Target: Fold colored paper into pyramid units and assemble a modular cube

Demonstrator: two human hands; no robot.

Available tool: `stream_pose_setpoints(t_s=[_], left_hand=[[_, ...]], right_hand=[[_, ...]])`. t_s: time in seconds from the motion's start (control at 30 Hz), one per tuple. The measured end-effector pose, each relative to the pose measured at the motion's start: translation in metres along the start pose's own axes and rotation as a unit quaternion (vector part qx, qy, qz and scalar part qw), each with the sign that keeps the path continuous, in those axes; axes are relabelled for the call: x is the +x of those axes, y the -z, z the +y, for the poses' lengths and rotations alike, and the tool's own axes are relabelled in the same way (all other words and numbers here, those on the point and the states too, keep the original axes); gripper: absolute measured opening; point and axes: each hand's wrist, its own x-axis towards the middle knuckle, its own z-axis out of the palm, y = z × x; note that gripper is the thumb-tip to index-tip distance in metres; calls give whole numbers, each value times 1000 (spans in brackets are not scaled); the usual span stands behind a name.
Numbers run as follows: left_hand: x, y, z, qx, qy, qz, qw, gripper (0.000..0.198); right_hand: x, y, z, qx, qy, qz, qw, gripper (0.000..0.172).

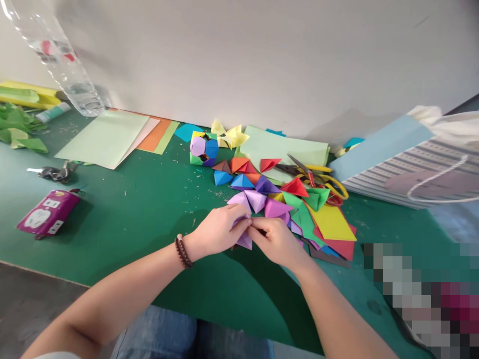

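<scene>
My left hand (220, 230) and my right hand (276, 240) meet over the green table (142, 209), both pinched on one small lilac folded paper piece (245, 240). Its lower tip shows between the fingers; the rest is hidden. A bead bracelet (183, 252) sits on my left wrist. Just beyond the hands lies a heap of folded paper triangles (262, 187) in purple, blue, red, orange and green. Behind it stands a paper ball of several colours (203, 148).
Scissors with yellow handles (318, 177) lie on coloured paper sheets (331, 224) to the right. A striped paper bag (407, 164) is at far right. Pastel sheets (108, 137), a clear plastic bottle (60, 55), keys (54, 172) and a purple packet (48, 212) are at left.
</scene>
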Motion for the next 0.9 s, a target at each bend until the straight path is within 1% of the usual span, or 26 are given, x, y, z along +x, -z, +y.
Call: stream_pose_setpoints(t_s=[0.13,0.27,0.4,0.47,0.53,0.6,0.63,0.7,0.73,0.8,0.83,0.9], left_hand=[[2,1,-6,0,8,-13,1000,17],[3,0,-13,33,-10,-3,999,16],[5,-3,-19,108,-29,3,994,12],[5,-5,-21,145,-35,10,989,12],[5,-6,-21,166,-45,32,984,15],[6,-3,-23,165,-63,83,981,18],[7,0,-25,158,-72,122,977,17],[12,10,-33,140,-79,224,961,14],[15,16,-39,133,-72,283,947,14],[24,29,-53,124,-41,380,916,22],[30,35,-61,114,-19,410,905,28],[42,45,-75,90,10,425,901,42]], right_hand=[[4,-6,0,22,-17,1,1000,33],[5,-8,2,8,-18,-6,1000,34],[5,-3,5,-80,-27,-21,996,32],[6,0,7,-133,-42,-9,990,32],[6,2,10,-183,-61,6,981,37],[6,5,12,-219,-83,15,972,42],[5,6,13,-228,-92,22,969,44],[5,10,11,-232,-97,50,967,45],[7,12,9,-227,-91,73,967,44],[15,17,3,-198,-66,124,970,37],[22,18,-1,-174,-49,147,972,31],[46,17,-7,-112,-12,175,978,16]])
